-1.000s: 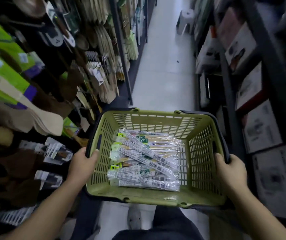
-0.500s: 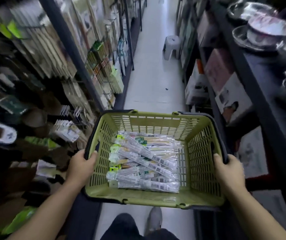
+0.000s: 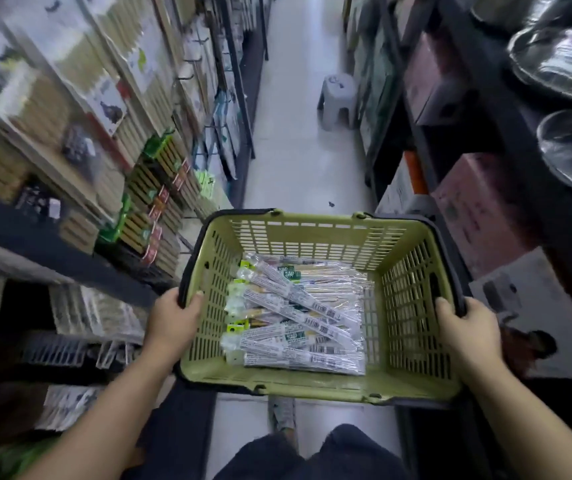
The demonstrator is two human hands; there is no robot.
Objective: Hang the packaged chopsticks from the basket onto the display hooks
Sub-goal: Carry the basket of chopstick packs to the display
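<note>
Head view: our left hand (image 3: pixel 170 323) and right hand (image 3: pixel 464 336) curl over the rims of the olive-green slatted plastic basket (image 3: pixel 315 237); clear-wrapped packaged chopsticks (image 3: pixel 295 317) lie inside, long axes crosswise, hang-tabs toward our left hand; dark display hooks (image 3: pixel 187 77) beyond the basket's left wall.

- This is a shop: an aisle (image 3: pixel 291 150) is running between racks (image 3: pixel 241 98).
- Rows of packaged goods (image 3: pixel 146 202) are hanging on the left.
- On the right shelves (image 3: pixel 506 133), boxes (image 3: pixel 478 209) and steel dishes (image 3: pixel 561 60) are sitting.
- A shopping basket (image 3: pixel 312 237) is being carried.
</note>
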